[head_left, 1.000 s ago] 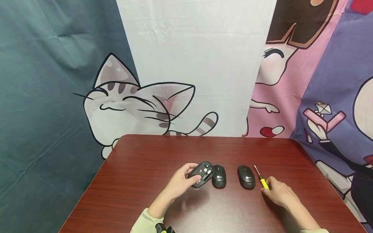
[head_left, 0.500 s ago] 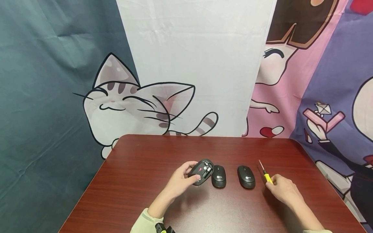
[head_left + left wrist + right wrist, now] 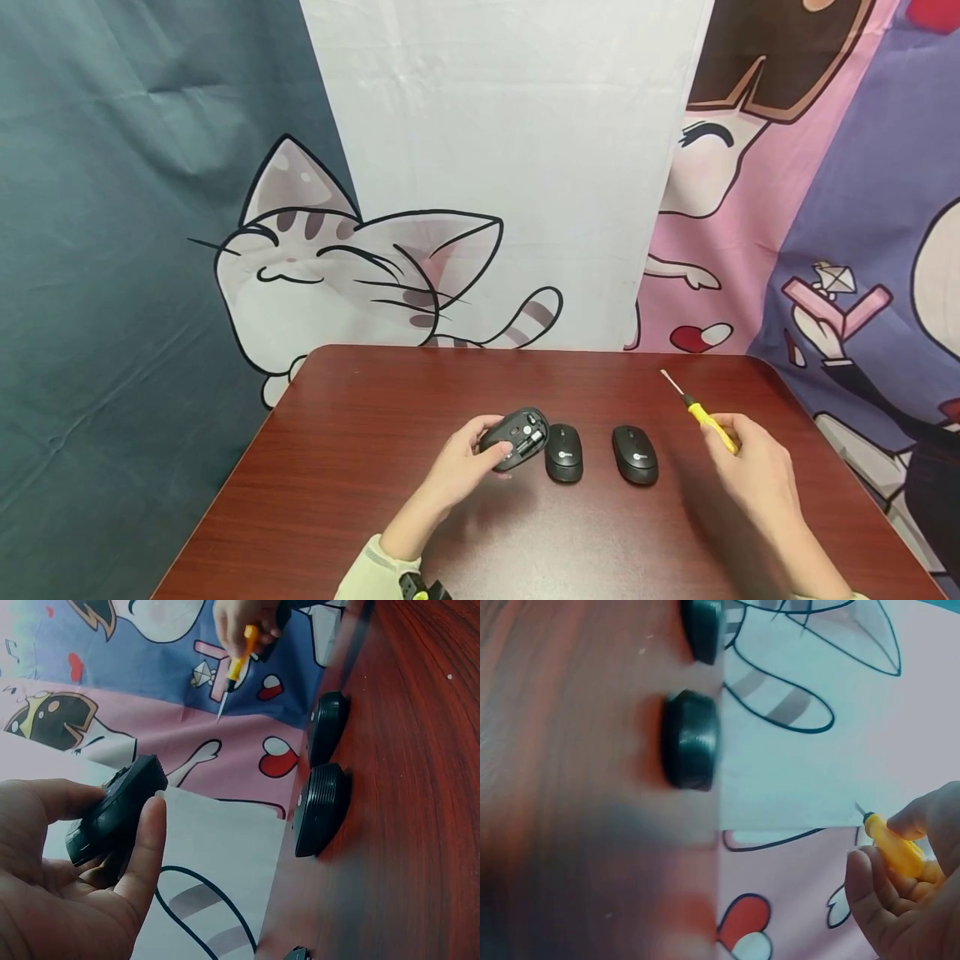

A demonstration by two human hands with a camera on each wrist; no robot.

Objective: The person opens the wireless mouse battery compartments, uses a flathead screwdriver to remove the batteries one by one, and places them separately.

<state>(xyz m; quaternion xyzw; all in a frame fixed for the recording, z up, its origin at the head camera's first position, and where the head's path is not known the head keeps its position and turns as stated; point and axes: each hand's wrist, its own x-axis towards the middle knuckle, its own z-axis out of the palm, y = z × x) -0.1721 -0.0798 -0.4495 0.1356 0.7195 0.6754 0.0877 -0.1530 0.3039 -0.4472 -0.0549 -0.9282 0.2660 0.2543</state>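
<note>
Above the table my left hand (image 3: 459, 467) grips a black computer mouse (image 3: 517, 437) by its sides, underside turned up, with an open compartment showing. The left wrist view has this mouse (image 3: 116, 806) pinched between thumb and fingers. My right hand (image 3: 757, 471) holds a screwdriver (image 3: 708, 422) by its yellow handle, raised over the table, metal shaft pointing up and to the left. In the right wrist view the screwdriver's handle (image 3: 892, 846) lies between thumb and fingers. Two more black mice sit upright between the hands: one mouse (image 3: 564, 454) close beside the held one, another mouse (image 3: 635, 456) farther right.
The reddish-brown wooden table (image 3: 360, 500) spreads under both hands, its far edge meeting a cartoon-printed cloth backdrop (image 3: 517, 167). A small dark object (image 3: 298, 952) shows at the bottom edge of the left wrist view.
My right hand has lifted the screwdriver from near the table, up and to the right, away from the right-hand mouse. The mouse in my left hand has risen slightly and tilted.
</note>
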